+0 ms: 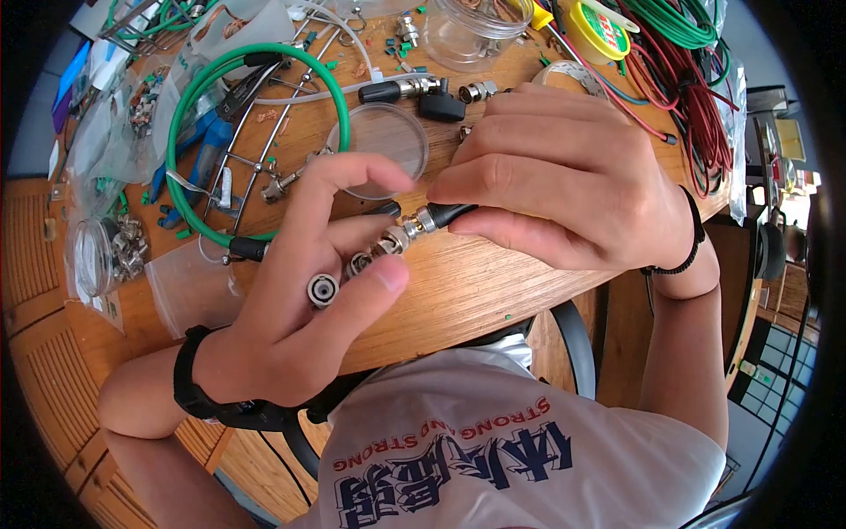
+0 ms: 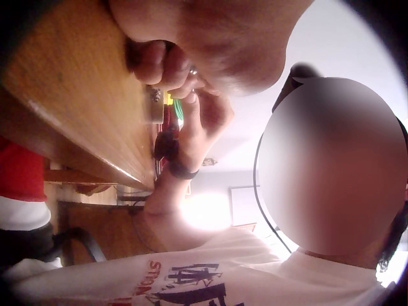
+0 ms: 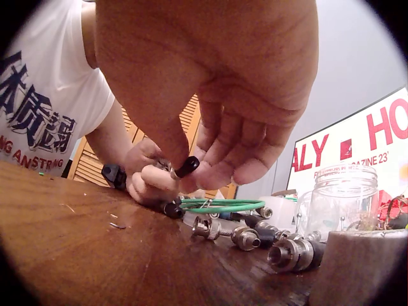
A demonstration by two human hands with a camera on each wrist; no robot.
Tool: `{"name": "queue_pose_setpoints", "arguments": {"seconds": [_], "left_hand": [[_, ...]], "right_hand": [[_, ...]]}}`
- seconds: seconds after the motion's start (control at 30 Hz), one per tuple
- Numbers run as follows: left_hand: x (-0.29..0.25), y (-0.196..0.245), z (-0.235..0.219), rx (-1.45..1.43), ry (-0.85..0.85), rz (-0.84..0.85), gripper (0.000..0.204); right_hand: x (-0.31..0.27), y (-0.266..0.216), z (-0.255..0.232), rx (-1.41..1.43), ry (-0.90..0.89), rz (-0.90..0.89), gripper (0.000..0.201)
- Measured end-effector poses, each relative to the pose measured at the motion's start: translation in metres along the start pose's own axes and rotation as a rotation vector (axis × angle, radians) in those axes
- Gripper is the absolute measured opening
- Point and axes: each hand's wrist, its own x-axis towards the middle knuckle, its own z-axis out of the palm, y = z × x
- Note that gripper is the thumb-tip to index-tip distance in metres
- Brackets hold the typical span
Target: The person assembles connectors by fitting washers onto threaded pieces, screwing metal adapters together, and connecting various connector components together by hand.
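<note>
In the head view my left hand (image 1: 295, 300) is palm up and holds several silver BNC connectors; one (image 1: 322, 290) lies in the palm with its round open end showing. Thumb and fingers grip another connector (image 1: 394, 240), its end against the metal tip of a black-booted connector (image 1: 449, 214). My right hand (image 1: 564, 172) pinches that black boot between thumb and forefinger, knuckles up. From the right wrist the boot (image 3: 187, 167) shows between the fingertips, left hand (image 3: 150, 175) just behind. In the left wrist view the hand mostly hides the connectors.
A green cable loop (image 1: 345, 132) and blue-handled pliers (image 1: 211, 141) lie left on the wooden table. Behind the hands are a round clear lid (image 1: 401, 141), black-booted connectors (image 1: 379, 92) and a clear jar (image 1: 467, 44). Red cables (image 1: 705, 132) fill the right edge.
</note>
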Motion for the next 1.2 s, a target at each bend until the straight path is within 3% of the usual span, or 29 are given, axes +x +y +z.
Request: {"name": "queue_pose_setpoints", "arguments": {"seconds": [0.63, 0.7, 1.2], "left_hand": [[0.002, -0.01, 0.0, 0.054, 0.061, 0.109, 0.017], [0.004, -0.016, -0.002, 0.084, 0.054, 0.201, 0.016], [0.003, 0.001, -0.004, 0.276, 0.006, 0.075, 0.032]], "right_hand": [[0.002, 0.0, 0.0, -0.014, 0.069, -0.016, 0.024], [0.002, 0.0, -0.001, -0.023, 0.084, -0.018, 0.025], [0.004, 0.001, -0.002, -0.044, 0.133, -0.052, 0.025]]}}
